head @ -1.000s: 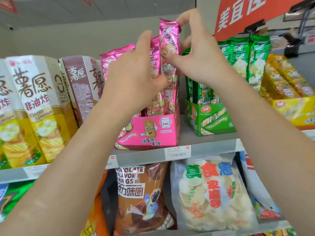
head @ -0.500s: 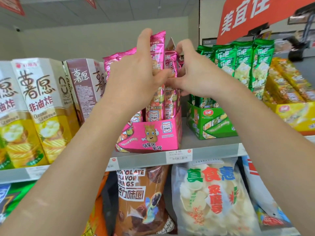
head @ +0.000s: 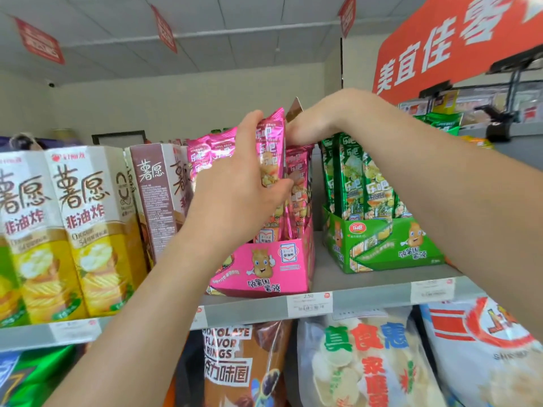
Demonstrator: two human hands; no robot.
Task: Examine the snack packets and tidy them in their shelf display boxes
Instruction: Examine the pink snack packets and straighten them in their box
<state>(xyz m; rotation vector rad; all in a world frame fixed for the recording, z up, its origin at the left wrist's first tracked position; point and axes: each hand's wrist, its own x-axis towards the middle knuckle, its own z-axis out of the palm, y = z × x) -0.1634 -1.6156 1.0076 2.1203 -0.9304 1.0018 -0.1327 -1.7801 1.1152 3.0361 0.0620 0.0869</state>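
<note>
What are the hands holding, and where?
The left hand grips a pink packet around its upper half. The right hand has its fingers hidden behind the packets, so its hold cannot be told.

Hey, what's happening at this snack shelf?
A person is tidying snacks in the pink display box on the shelf. The left hand grips a pink packet standing upright in the box, thumb across its face. The right hand reaches in from above just behind it. Its fingertips are hidden among the packets, so whether it holds one is unclear. Neither hand touches the green display box alongside.
</note>
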